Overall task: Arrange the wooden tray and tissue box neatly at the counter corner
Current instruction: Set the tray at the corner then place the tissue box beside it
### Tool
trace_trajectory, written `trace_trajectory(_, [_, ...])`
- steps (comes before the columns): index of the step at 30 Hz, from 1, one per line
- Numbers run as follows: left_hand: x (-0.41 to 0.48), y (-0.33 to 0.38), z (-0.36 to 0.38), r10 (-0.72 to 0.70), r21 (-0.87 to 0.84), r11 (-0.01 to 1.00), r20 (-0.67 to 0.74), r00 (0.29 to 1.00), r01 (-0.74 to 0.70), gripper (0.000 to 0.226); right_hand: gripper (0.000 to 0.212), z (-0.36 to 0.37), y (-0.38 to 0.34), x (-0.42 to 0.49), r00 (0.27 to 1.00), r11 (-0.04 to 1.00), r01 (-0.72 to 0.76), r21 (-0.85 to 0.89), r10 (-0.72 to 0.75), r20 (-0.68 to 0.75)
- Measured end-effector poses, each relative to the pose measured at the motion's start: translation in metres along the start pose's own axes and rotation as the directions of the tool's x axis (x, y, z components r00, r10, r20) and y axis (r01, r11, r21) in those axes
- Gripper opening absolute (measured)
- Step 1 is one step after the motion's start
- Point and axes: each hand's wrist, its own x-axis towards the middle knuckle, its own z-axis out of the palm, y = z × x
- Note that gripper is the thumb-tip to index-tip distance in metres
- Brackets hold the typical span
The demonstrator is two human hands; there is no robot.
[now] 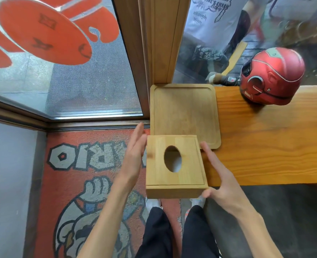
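The tissue box [174, 165] sits at the desk [265, 146] corner, its far edge overlapping the wooden tray [185, 110], between my open left hand [135, 155] and right hand [221, 180]; right fingers [208, 153] touch its side.

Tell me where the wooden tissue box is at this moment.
In the head view the tissue box is at the counter's near left end, between the left hand and the right hand, just in front of the wooden tray.

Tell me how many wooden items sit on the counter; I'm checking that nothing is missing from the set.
2. The wooden tray lies flat in the counter corner by the window post. The tissue box sits at the tray's near edge, between both hands. Nothing else wooden shows.
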Motion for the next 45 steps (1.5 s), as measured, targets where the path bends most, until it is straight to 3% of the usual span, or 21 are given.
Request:
trace_trajectory(3, [0.009,0.002,0.017,-0.018,-0.154,0.988,0.035,0.999,0.024,0.035,0.106,-0.001,-0.004,-0.002,0.998,0.999,0.031,0.041,-0.033,0.048])
trace_trajectory(7, [0.003,-0.015,0.020,-0.004,-0.227,0.974,-0.032,0.999,-0.004,0.051,0.088,0.003,0.010,-0.015,0.999,0.995,-0.003,0.102,-0.001,0.040])
trace_trajectory(9, [0.002,-0.018,0.021,0.016,-0.234,0.972,-0.029,0.999,-0.023,0.061,0.089,0.007,0.017,-0.020,0.999,0.993,-0.019,0.117,0.015,0.041])
trace_trajectory(13, [0.004,-0.022,0.026,0.078,-0.223,0.971,-0.025,0.997,-0.081,0.060,0.090,0.009,0.027,-0.025,0.998,0.990,-0.055,0.131,0.049,0.049])
trace_trajectory(20, [-0.010,-0.032,0.023,0.096,-0.017,0.995,-0.227,0.969,-0.103,0.054,0.083,0.010,0.025,-0.029,0.993,0.992,-0.114,0.060,0.111,0.049])
trace_trajectory(23, [-0.027,-0.038,0.021,0.079,-0.011,0.997,-0.156,0.985,-0.081,0.059,0.083,0.006,0.015,-0.033,0.987,0.991,-0.132,0.016,0.130,0.093])
trace_trajectory(27, [-0.048,-0.047,0.018,-0.004,-0.093,0.996,-0.093,0.996,-0.005,0.072,0.108,-0.008,-0.002,-0.036,0.958,0.982,-0.162,-0.097,0.181,0.224])
trace_trajectory(29, [-0.047,-0.044,0.016,-0.028,-0.132,0.991,-0.055,0.998,0.020,0.074,0.106,-0.019,-0.008,-0.036,0.953,0.981,-0.156,-0.117,0.181,0.245])
trace_trajectory(31, [-0.037,-0.037,0.013,-0.048,-0.168,0.985,-0.018,0.999,0.044,0.076,0.101,-0.029,-0.013,-0.032,0.978,0.991,-0.123,-0.058,0.131,0.160])
trace_trajectory(33, [-0.024,-0.033,0.011,-0.020,-0.128,0.991,0.044,0.999,0.026,0.076,0.100,-0.033,-0.011,-0.020,0.993,0.995,-0.094,0.041,0.096,-0.062])
trace_trajectory(36, [-0.010,-0.029,0.011,-0.018,-0.091,0.995,0.088,0.996,0.026,0.074,0.100,-0.027,0.000,0.017,0.930,0.975,-0.191,0.114,0.217,-0.298])
trace_trajectory(38, [-0.006,-0.030,0.012,-0.011,-0.113,0.993,0.086,0.996,0.020,0.070,0.100,-0.015,0.013,0.039,0.899,0.965,-0.257,-0.060,0.216,-0.381])
trace_trajectory(40, [-0.008,-0.031,0.016,0.002,-0.136,0.991,0.076,0.997,0.008,0.059,0.092,-0.002,0.028,0.051,0.882,0.916,-0.279,-0.289,0.125,-0.454])
trace_trajectory(42, [-0.010,-0.031,0.021,-0.013,-0.179,0.984,0.066,0.998,0.025,0.050,0.085,0.003,0.034,0.055,0.868,0.868,-0.311,-0.386,0.094,-0.488])
trace_trajectory(45, [-0.011,-0.033,0.025,-0.024,-0.208,0.978,0.040,0.999,0.032,0.055,0.081,0.004,0.038,0.055,0.860,0.840,-0.308,-0.446,0.046,-0.508])
